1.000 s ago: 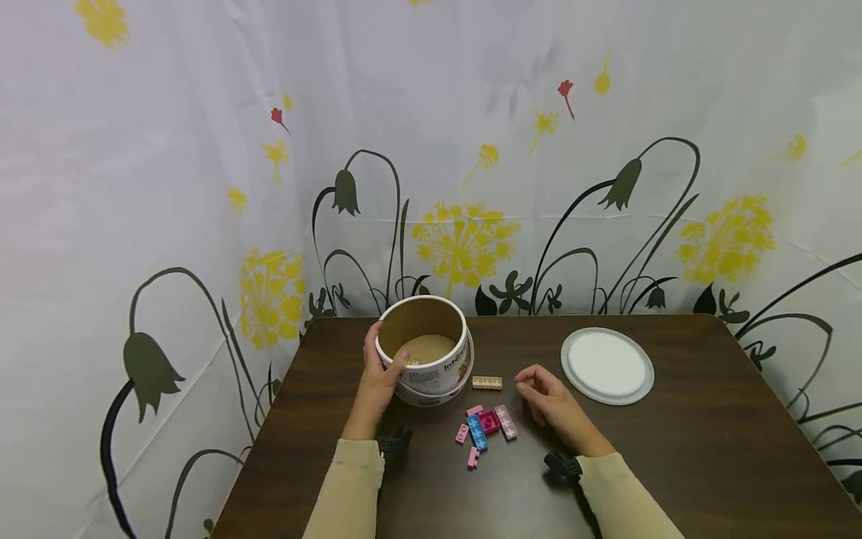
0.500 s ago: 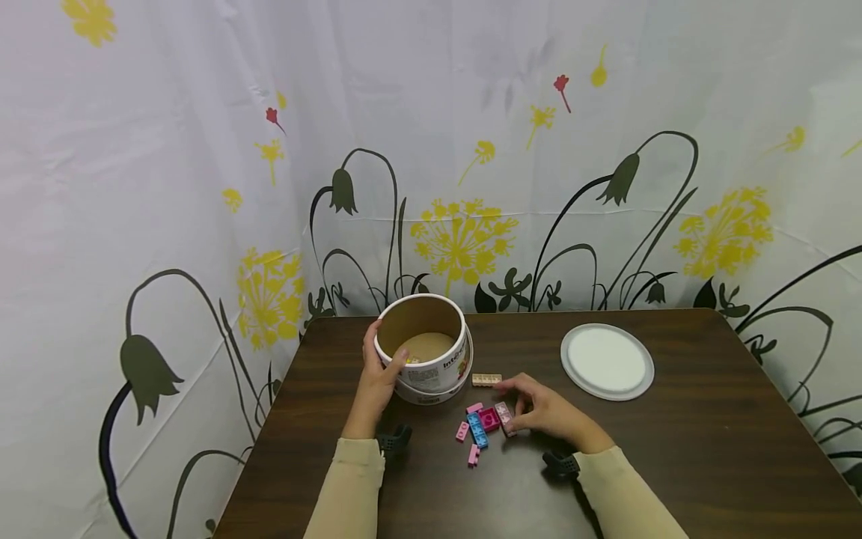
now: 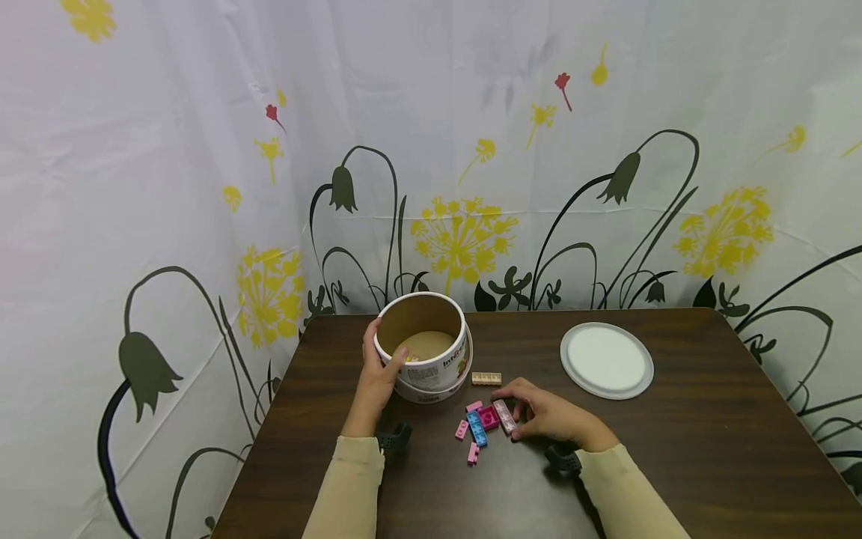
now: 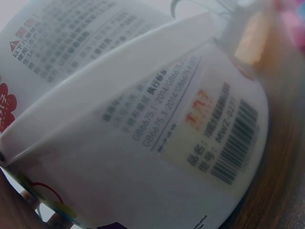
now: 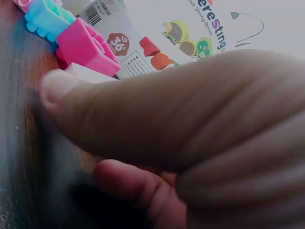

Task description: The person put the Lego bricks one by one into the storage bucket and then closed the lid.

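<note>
Just left of the frame's center in the head view, the left hand (image 3: 378,382) grips a round white bucket (image 3: 438,378), thumb curled over its rim and fingers around the outer wall. The bucket is smooth and glossy outside, with a plain tan interior; in the left wrist view, a broad white handle (image 4: 114,81) slants across its printed side, above a barcode label.

Right of the frame's center, low down, the right hand (image 3: 548,415) is partly closed, thumb and fingertips pinching the two ends of a long pale pink brick (image 3: 504,417), which lies slanted. Touching or just beside it is a squarish, hollow dark pink brick (image 3: 488,418), then a studded oblong blue brick (image 3: 477,429). Small pink bricks lie around these, one (image 3: 461,429) at the left. A tan brick (image 3: 486,379) sits just above the group.

At middle right, a flat, round white lid (image 3: 607,359) rests on the dark wood-grain table (image 3: 707,449). Behind hangs creased white cloth (image 3: 431,90) printed with flowers.
</note>
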Motion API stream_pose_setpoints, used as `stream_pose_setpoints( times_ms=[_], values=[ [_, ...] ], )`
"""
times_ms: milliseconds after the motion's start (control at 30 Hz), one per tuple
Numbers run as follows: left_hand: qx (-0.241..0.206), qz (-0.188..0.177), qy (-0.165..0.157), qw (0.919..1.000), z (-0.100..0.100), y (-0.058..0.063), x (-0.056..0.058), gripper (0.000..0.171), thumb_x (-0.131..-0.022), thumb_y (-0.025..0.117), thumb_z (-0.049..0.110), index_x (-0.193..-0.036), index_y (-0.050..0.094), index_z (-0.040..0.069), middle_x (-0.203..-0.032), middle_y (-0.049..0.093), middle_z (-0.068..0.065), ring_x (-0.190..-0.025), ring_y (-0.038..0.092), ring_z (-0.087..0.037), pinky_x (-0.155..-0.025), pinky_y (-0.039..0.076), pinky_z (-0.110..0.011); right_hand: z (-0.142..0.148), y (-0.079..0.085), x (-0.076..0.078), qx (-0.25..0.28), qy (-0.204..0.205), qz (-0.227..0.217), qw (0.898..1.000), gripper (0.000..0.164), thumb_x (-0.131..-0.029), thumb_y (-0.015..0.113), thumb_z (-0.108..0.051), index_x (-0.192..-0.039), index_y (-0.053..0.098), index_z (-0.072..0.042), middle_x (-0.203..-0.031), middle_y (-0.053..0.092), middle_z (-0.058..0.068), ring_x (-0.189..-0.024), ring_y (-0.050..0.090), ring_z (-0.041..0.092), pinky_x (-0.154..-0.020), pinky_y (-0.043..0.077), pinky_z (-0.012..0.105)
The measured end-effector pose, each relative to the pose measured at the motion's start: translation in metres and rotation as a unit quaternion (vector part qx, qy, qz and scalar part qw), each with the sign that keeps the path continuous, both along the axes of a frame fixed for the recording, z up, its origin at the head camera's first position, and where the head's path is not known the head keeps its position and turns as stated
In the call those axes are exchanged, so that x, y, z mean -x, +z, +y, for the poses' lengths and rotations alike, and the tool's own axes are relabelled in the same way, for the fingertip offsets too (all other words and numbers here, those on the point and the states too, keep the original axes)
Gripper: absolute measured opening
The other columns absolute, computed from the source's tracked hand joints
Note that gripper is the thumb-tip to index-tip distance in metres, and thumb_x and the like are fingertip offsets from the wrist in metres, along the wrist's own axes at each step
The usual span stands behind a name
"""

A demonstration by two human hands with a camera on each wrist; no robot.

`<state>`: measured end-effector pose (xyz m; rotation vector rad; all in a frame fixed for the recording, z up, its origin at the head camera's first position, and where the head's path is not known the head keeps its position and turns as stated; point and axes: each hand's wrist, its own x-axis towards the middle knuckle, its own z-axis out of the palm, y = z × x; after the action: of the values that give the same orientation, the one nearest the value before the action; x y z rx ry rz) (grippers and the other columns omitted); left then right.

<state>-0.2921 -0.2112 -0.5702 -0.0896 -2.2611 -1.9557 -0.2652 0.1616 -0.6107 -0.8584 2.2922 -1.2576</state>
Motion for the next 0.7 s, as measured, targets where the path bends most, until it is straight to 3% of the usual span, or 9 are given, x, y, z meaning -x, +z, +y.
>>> stream_pose_setpoints(
  times_ms=[133, 300, 467, 567, 700],
  values=[
    [-0.001, -0.004, -0.001, 1.0, 0.0, 0.0, 0.0, 0.083, -0.102, 0.072, 0.036, -0.169, 0.023, 0.038, -0.177, 0.019, -0.007, -0.161, 0.027, -0.041, -0.131, 0.021, -0.062, 0.001, 0.001, 0.0, 0.003, -0.017, -0.003, 1.0, 0.063, -0.094, 0.086, -0.017, -0.152, 0.06, -0.019, -0.123, 0.062, 0.006, -0.096, 0.062, 0.014, -0.08, 0.053, 0.025],
    [-0.001, -0.002, -0.001, 1.0, 0.001, 0.0, 0.0, 0.083, -0.103, 0.072, 0.037, -0.169, 0.022, 0.038, -0.177, 0.019, -0.006, -0.162, 0.027, -0.04, -0.131, 0.021, -0.062, 0.007, 0.0, 0.0, 0.044, -0.05, -0.067, 0.996, 0.069, -0.096, 0.084, -0.017, -0.157, 0.054, -0.026, -0.121, 0.063, 0.011, -0.098, 0.063, 0.019, -0.078, 0.056, 0.026],
    [0.002, -0.001, -0.001, 1.0, 0.001, 0.001, 0.0, 0.083, -0.103, 0.072, 0.037, -0.169, 0.022, 0.038, -0.177, 0.019, -0.006, -0.162, 0.027, -0.04, -0.131, 0.022, -0.062, 0.013, -0.002, 0.003, 0.098, -0.086, -0.117, 0.985, 0.07, -0.096, 0.084, -0.018, -0.16, 0.054, -0.022, -0.138, 0.049, 0.015, -0.111, 0.06, 0.025, -0.084, 0.056, 0.026],
    [0.003, -0.001, -0.001, 1.0, 0.001, 0.002, 0.0, 0.082, -0.103, 0.072, 0.038, -0.169, 0.022, 0.039, -0.177, 0.019, -0.005, -0.162, 0.027, -0.039, -0.131, 0.022, -0.061, 0.014, -0.005, 0.005, 0.129, -0.094, -0.142, 0.977, 0.064, -0.097, 0.082, -0.019, -0.156, 0.056, -0.016, -0.141, 0.05, 0.018, -0.118, 0.061, 0.027, -0.091, 0.058, 0.027],
    [0.002, -0.003, 0.001, 1.0, 0.001, 0.001, 0.0, 0.083, -0.103, 0.072, 0.038, -0.169, 0.022, 0.039, -0.177, 0.019, -0.006, -0.161, 0.028, -0.04, -0.131, 0.022, -0.061, 0.015, -0.012, 0.008, 0.181, -0.103, -0.19, 0.959, 0.057, -0.103, 0.076, -0.02, -0.154, 0.051, -0.013, -0.14, 0.055, 0.022, -0.118, 0.066, 0.029, -0.098, 0.061, 0.033]
  ],
)
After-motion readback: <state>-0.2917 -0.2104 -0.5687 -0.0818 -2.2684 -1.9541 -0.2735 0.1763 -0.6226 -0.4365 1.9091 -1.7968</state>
